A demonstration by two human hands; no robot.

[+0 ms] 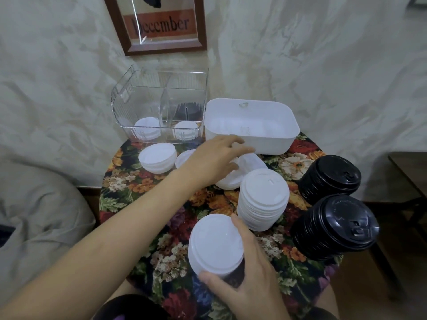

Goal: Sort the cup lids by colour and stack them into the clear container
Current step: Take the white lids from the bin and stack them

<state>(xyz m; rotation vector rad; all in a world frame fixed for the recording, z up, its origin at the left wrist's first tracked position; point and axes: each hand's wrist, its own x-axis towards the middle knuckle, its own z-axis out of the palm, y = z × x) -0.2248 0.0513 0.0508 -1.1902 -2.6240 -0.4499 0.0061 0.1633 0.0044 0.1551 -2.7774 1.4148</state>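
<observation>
In the head view, the right hand [249, 269] grips a stack of white lids [215, 243] from the side, low over the near edge of the flowered cloth [129, 185]. I think it holds this stack together so that more lids of the same colour can go on top. The left hand [215, 160] reaches across to the loose white lids [250, 162] that lie just beside the white tub [272, 144]. Its fingers are bent over them, but I cannot tell if they pinch one or only touch. The clear container [129, 105] stands at the back, just beside the tub. Its divider separates the left part, with a white pile [146, 128], from the right part, with a second white pile [184, 130] in front and dark lids [187, 109] behind. A tall white stack [263, 199] and two black stacks [330, 176] stand on the cloth, apart by colour, probably so that each goes in as one pile.
</observation>
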